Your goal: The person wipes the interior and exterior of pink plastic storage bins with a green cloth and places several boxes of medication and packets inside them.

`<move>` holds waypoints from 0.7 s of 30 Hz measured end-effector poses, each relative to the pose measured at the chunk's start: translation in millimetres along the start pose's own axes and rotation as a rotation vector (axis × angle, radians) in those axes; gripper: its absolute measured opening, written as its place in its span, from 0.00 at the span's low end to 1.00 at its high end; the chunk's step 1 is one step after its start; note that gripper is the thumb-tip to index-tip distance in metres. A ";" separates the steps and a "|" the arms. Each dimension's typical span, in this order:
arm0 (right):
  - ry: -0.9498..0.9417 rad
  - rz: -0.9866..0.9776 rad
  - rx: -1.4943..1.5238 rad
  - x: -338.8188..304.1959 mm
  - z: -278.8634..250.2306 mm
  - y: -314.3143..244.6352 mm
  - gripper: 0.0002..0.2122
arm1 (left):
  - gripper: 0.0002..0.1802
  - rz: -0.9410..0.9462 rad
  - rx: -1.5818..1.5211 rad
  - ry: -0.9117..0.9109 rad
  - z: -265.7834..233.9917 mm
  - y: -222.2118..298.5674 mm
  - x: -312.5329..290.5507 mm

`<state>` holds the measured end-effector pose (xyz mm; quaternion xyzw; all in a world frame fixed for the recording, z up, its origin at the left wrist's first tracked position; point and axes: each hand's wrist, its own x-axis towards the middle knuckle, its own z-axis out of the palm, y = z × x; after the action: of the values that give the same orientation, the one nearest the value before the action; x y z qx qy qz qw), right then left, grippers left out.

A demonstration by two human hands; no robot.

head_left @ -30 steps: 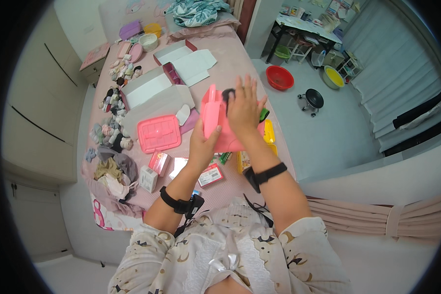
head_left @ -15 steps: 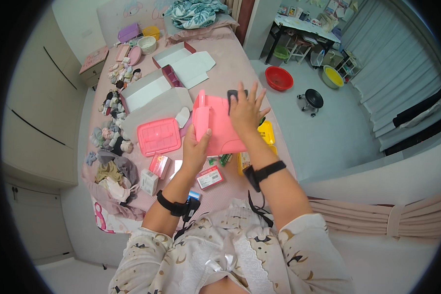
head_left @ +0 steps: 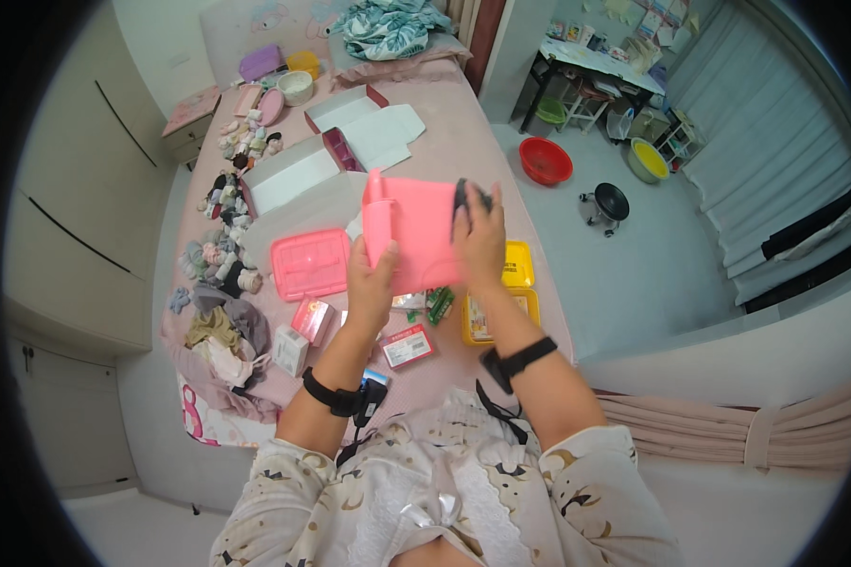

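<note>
A pink plastic box is raised over the bed, tilted, with a flat wall facing up. My left hand grips its left side, thumb on the near face. At the box's right edge, my right hand holds a dark cloth-like piece against the plastic; motion slightly blurs these fingers. A matching pink lid lies flat on the bed to the left. Below the box are a red-and-white carton, green packets and an open yellow case.
Open white cardboard boxes lie farther up the bed. Rolled socks and crumpled clothes line its left side. On the floor at right stand a red basin, a yellow basin and a black stool.
The pink box has shifted slightly left. My right hand's spread fingers have drawn in, and the dark piece now sits at the box's right edge.
</note>
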<state>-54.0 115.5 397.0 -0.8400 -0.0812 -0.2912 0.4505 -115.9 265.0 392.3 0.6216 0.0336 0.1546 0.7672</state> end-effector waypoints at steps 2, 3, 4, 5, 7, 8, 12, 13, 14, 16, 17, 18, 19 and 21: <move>-0.207 0.007 -0.380 -42.3 12.0 -35.5 0.23 | 0.11 -0.026 -0.052 0.073 -7.8 -2.4 3.5; -0.161 -0.123 -0.343 -64.0 16.8 -36.2 0.24 | 0.11 -0.064 -0.102 0.084 -0.3 0.5 6.4; -0.212 -0.157 -0.294 -76.2 19.8 -47.1 0.24 | 0.11 -0.100 -0.147 0.105 3.7 2.5 9.6; -0.209 -0.158 -0.297 -72.7 15.4 -52.1 0.24 | 0.11 -0.099 -0.150 0.102 6.0 5.1 10.1; -0.241 -0.261 -0.460 -61.5 6.8 -59.3 0.22 | 0.12 -0.156 -0.322 0.130 9.6 7.9 10.6; -0.236 -0.278 -0.456 -52.2 0.5 -58.7 0.21 | 0.14 -0.135 -0.324 0.093 7.2 3.4 11.0; -0.043 -0.085 -0.439 -6.0 -14.2 -16.4 0.22 | 0.16 0.006 -0.119 0.042 11.5 8.3 1.9; 0.060 0.010 -0.158 5.7 -16.2 12.5 0.22 | 0.16 0.004 -0.124 0.025 16.3 9.5 -2.3; 0.150 0.098 0.135 13.8 -16.8 13.7 0.23 | 0.16 0.002 -0.134 0.019 15.4 7.6 -3.1; 0.114 0.015 -0.034 -7.0 -7.3 4.2 0.23 | 0.16 0.001 -0.147 0.006 17.8 6.7 -4.4; 0.065 -0.068 -0.196 -20.7 0.3 -14.6 0.23 | 0.15 -0.006 -0.147 0.043 18.3 4.8 -4.8; -0.045 -0.058 -0.317 -38.3 6.4 -42.4 0.22 | 0.14 -0.017 -0.145 0.084 16.9 3.6 -7.7; -0.148 -0.049 -0.442 -48.2 6.9 -61.6 0.21 | 0.14 -0.019 -0.144 0.085 18.0 7.2 -10.9; -0.168 -0.120 -0.471 -45.3 3.8 -53.9 0.22 | 0.14 -0.147 -0.235 0.075 25.2 15.9 -13.8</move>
<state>-111.0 155.5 408.3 -0.9367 -0.0980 -0.2574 0.2162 -125.9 240.2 411.3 0.5174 0.0893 0.1239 0.8420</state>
